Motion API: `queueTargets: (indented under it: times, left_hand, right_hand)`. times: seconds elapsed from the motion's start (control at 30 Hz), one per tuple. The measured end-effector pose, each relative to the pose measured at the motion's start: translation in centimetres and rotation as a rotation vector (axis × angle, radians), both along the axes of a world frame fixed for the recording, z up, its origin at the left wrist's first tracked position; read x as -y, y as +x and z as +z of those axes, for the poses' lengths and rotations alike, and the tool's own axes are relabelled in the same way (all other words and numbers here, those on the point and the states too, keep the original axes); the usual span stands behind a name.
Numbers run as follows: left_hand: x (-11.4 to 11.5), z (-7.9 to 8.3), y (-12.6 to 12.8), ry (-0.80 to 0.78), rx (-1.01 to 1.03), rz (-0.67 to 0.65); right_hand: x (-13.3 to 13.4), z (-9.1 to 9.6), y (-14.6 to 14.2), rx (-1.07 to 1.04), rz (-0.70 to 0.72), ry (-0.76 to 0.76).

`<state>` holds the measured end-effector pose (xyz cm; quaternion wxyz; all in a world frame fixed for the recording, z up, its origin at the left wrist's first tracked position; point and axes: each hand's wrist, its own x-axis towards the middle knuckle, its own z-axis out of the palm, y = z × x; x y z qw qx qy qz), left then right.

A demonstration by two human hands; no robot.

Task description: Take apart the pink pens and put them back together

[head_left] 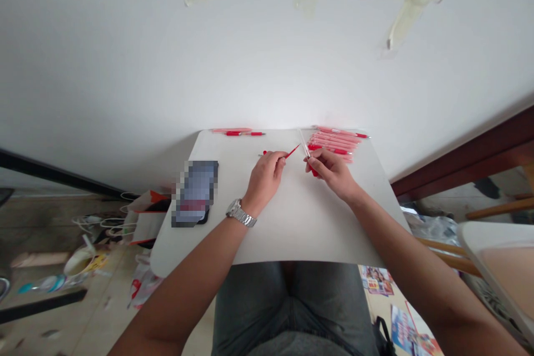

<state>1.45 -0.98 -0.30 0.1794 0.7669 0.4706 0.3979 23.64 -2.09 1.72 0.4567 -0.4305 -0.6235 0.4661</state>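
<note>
Left fingers (280, 162) pinched together on a thin red plastic stick (294, 149); right fingers (314, 163) closed round a clear plastic tube (303, 141) with a red end, just beside the stick's tip; a slack pinch could drop either onto the smooth white surface (292, 217) below; slim pink plastic pens (337, 138) heaped just beyond the right fingers, liable to scatter if knuckles nudge them.

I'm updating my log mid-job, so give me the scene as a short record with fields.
Left hand: holds a thin red piece
Right hand: holds a clear tube, red at its lower end
Surface: white table
Far right: pile of pink and red pens
Far left: a few more pens
Near left: pixelated phone-like device
Left wrist: metal watch
</note>
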Motion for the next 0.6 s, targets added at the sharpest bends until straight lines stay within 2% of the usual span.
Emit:
queueTargets:
  times: [0.33,0.6]
  left_hand:
    - [-0.4,-0.1,0.5,-0.297,0.596,-0.091]
    - [-0.1,0.9,0.6,-0.394,0.945,-0.108]
  right_hand:
    - [-0.1,-0.6,0.1,0.035,0.096,0.039]
    - [0.1,-1.1,0.1,0.102,0.16,0.051]
